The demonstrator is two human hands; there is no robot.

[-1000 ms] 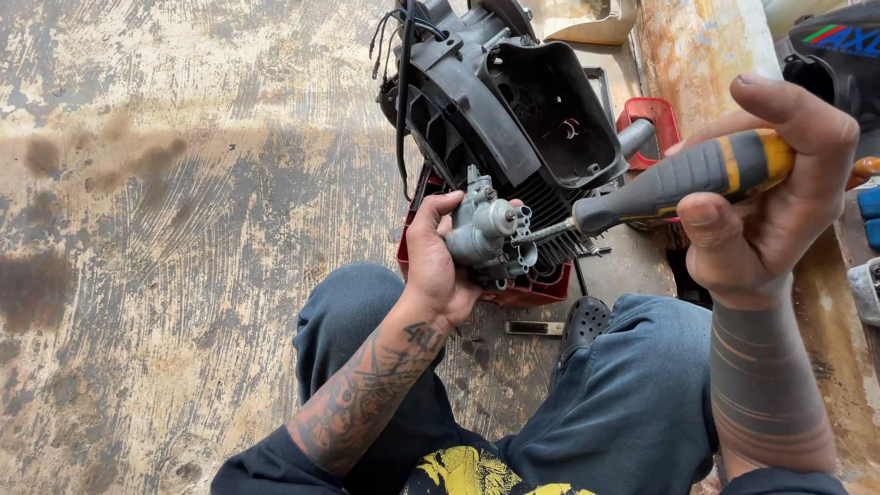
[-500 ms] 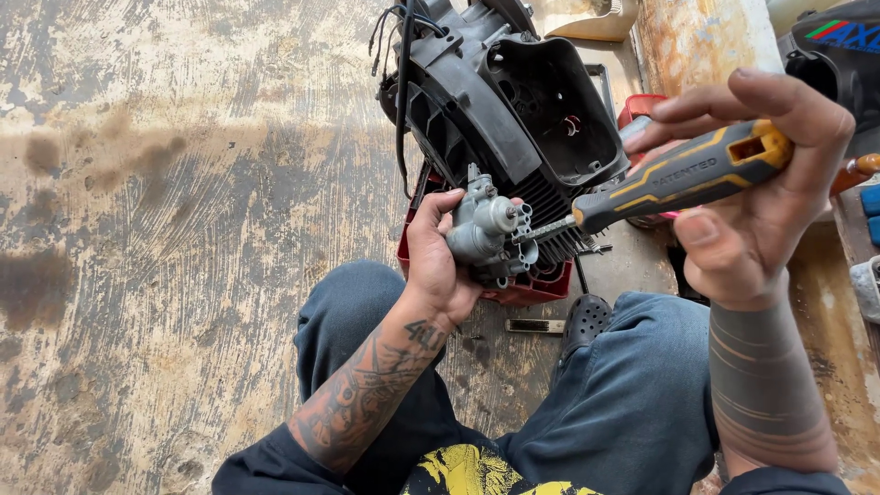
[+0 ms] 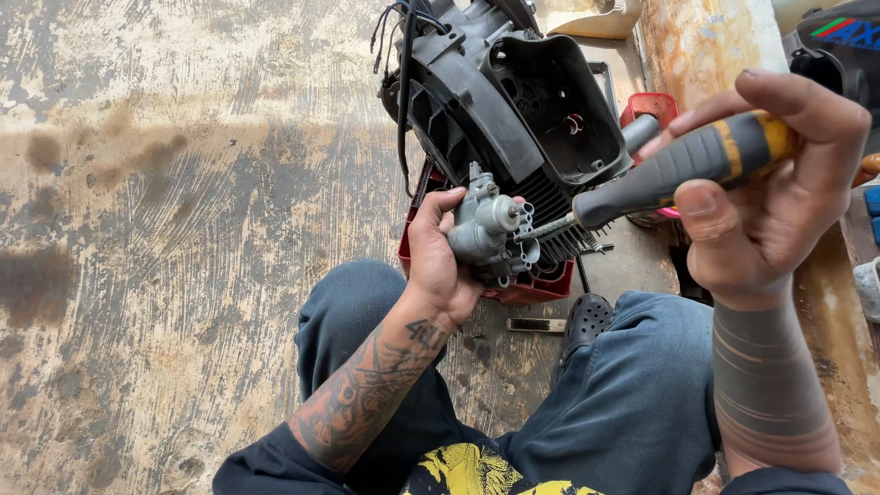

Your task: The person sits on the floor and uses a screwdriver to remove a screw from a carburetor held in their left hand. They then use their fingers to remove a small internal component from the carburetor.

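Observation:
My left hand (image 3: 438,261) grips a small grey metal carburettor (image 3: 490,229) and holds it up in front of my knees. In my right hand (image 3: 779,192) is a screwdriver (image 3: 678,170) with a grey and yellow handle; its metal tip sits against the carburettor's right side. Just behind them a black small-engine housing (image 3: 513,101) with loose black wires rests on a red tray (image 3: 527,291).
I sit on a worn, stained concrete floor (image 3: 165,229) with blue-trousered knees (image 3: 632,394) drawn up. A black perforated shoe (image 3: 587,321) and a small flat metal piece (image 3: 536,324) lie between my legs. A red part (image 3: 653,108) and other gear crowd the right.
My right hand has turned the screwdriver handle, with the fingers shifting their hold on it. The carburettor and my left hand stay in place.

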